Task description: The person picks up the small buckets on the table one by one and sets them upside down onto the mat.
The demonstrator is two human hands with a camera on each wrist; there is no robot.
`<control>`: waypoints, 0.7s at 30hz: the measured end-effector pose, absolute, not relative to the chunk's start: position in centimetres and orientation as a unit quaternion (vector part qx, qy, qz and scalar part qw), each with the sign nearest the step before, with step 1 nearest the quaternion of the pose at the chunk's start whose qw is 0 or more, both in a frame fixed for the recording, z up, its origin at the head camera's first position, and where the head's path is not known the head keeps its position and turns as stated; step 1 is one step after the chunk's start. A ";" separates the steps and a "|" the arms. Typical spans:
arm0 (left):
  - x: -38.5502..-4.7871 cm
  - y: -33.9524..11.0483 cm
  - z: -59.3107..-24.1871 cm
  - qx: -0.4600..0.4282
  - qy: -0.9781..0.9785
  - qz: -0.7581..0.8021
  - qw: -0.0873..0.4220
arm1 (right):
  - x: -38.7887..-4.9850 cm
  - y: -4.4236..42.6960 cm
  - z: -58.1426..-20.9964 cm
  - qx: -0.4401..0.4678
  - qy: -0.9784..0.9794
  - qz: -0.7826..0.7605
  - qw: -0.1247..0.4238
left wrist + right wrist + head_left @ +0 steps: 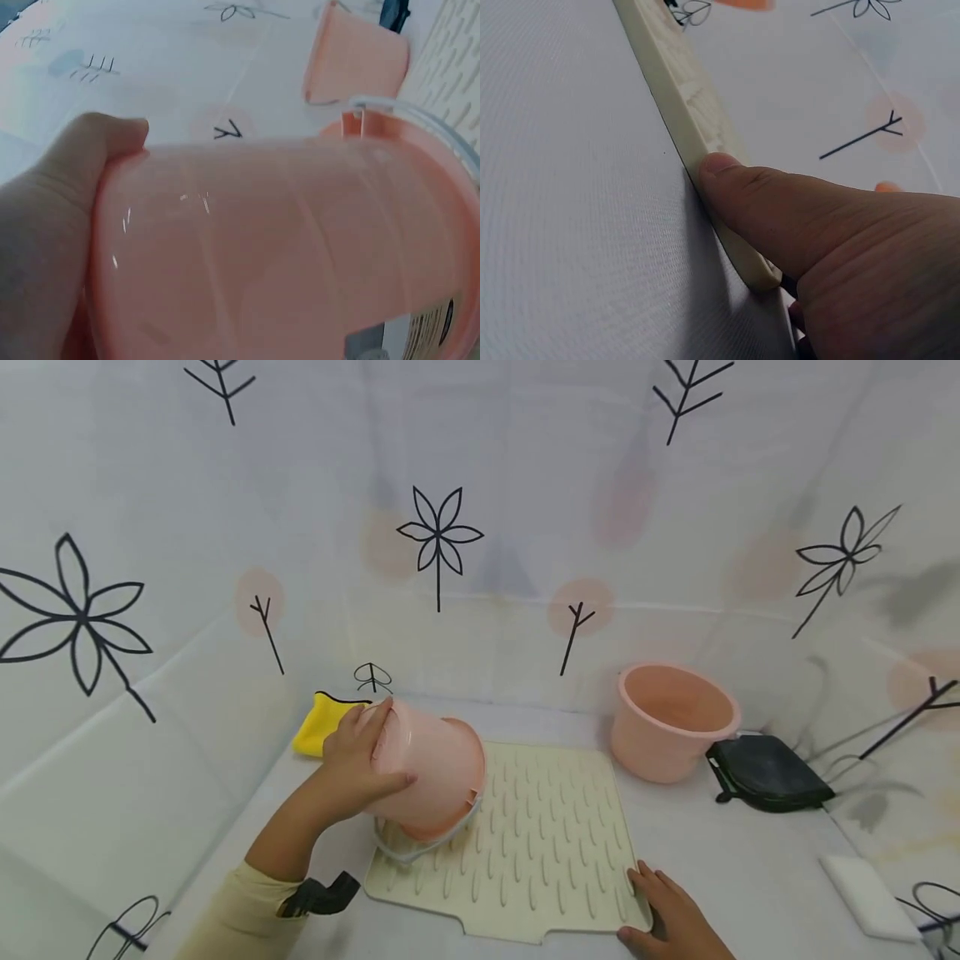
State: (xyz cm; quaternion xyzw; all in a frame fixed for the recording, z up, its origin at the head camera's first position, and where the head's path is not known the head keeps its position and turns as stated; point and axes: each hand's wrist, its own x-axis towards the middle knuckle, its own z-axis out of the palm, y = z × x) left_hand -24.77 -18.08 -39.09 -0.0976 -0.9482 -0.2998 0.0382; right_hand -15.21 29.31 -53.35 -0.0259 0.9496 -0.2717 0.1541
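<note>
My left hand [354,775] grips a pink plastic bucket [438,768] round its base end. The bucket is tipped on its side, its rim facing right and down over a cream ridged drying mat [540,827]. Its pale grey handle [408,857] hangs at the near side of the rim. In the left wrist view a barcode label [427,330] shows low on the bucket's wall. My right hand [671,912] holds the mat's near right corner, and in the right wrist view the thumb [742,187] presses along the mat's edge.
A second pink bucket [660,760] stands upright at the back right, beside a black zipped pouch [772,772]. Behind my left hand lies a yellow item with a black edge [321,731]. A white flat block [870,897] sits far right. Patterned cloth [495,527] walls the table.
</note>
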 end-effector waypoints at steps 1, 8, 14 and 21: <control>-24.7 -17.7 -39.0 -0.093 -0.951 -0.291 0.037 | -15.2 29.3 -53.4 -0.026 0.949 -0.274 0.154; -24.0 -14.7 -38.4 -0.029 -0.968 -0.248 0.017 | -15.3 29.1 -53.6 -0.029 0.949 -0.277 0.150; -24.2 -12.9 -37.8 -0.022 -0.974 -0.223 0.017 | -15.4 29.1 -53.6 -0.012 0.949 -0.275 0.154; -24.7 -11.5 -37.9 -0.044 -0.978 -0.203 -0.005 | -15.2 29.2 -53.6 -0.017 0.952 -0.266 0.148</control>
